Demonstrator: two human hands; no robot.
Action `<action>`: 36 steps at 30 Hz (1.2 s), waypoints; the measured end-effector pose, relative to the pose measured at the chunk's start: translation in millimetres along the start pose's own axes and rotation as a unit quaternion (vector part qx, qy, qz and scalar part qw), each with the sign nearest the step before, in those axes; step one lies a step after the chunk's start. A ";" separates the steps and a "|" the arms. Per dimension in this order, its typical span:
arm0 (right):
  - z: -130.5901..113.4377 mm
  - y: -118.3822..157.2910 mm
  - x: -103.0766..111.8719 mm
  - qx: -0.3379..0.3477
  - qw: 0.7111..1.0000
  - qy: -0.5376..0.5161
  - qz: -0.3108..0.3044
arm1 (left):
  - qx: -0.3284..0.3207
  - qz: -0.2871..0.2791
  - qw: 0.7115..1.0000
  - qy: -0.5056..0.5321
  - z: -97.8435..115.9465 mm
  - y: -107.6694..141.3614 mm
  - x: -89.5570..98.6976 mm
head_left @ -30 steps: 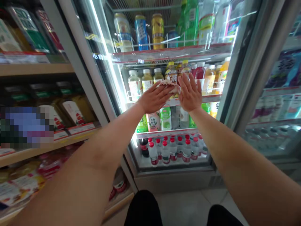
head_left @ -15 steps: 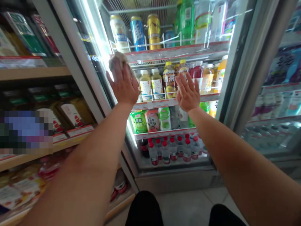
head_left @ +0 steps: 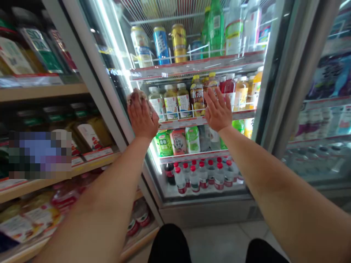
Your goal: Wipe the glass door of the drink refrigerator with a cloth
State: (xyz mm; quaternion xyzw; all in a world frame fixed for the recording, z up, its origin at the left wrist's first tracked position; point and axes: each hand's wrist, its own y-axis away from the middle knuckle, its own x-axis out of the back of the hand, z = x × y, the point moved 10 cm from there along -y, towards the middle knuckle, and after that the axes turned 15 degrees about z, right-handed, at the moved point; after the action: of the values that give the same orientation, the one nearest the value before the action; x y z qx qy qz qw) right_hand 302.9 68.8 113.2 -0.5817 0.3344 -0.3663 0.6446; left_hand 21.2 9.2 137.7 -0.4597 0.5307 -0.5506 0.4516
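Left of centre frame, I had the left hand [head_left: 142, 118] holding a crumpled cloth [head_left: 137, 95] against the glass door [head_left: 203, 137]; the right hand [head_left: 218, 111], fingers spread, gripped nothing. The cloth looked light, soft, best held beneath the palm.

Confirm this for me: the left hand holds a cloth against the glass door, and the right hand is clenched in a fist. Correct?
Not quite: the head view shows the right hand open, not clenched. The left hand does hold a cloth against the glass door.
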 end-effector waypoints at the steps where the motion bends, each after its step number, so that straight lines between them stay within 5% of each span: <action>1: 0.2 -0.1 0.2 0.001 1.000 0.001 0.004 | -0.017 -0.012 1.000 -0.001 -1.4 -5.1 -0.4; 5: 0.5 0.4 -0.7 0.003 1.000 0.001 0.007 | -0.025 -0.025 0.999 0.012 -0.6 -29.7 -3.9; 11: 0.0 0.2 -0.8 -0.001 1.000 0.007 -0.007 | 0.065 0.080 0.994 -0.045 26.7 -55.4 -19.8; 14: 0.8 -0.1 -0.4 -0.009 1.000 0.010 -0.014 | 0.012 0.088 0.995 -0.038 55.2 -53.7 -29.6; 19: 0.5 0.0 -1.1 -0.012 1.000 0.002 -0.020 | -0.143 -0.039 0.988 0.034 92.2 -21.7 -40.8; 23: 1.3 0.0 -1.2 -0.014 1.000 0.000 -0.017 | -0.292 -0.179 0.934 0.102 102.1 2.6 -43.3; 26: 0.8 -0.6 -0.9 -0.010 1.000 0.004 -0.016 | -0.343 -0.250 0.896 0.132 89.6 -4.3 -43.4; 28: 1.2 -1.1 0.2 -0.010 1.000 0.010 -0.011 | -0.328 -0.247 0.903 0.129 77.7 -23.6 -43.0; 32: 1.3 -0.6 0.2 -0.008 1.000 0.004 -0.010 | -0.210 -0.173 0.960 0.068 63.1 -62.6 -45.7; 36: 2.0 0.6 -0.3 -0.006 1.000 -0.007 -0.002 | -0.095 -0.098 0.990 0.014 74.3 -61.1 -44.7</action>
State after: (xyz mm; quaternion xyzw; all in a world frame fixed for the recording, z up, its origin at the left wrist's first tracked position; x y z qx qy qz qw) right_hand 304.5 70.1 112.8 -0.5886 0.3307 -0.3621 0.6426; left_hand 101.5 42.5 198.6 -0.5429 0.5392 -0.5457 0.3418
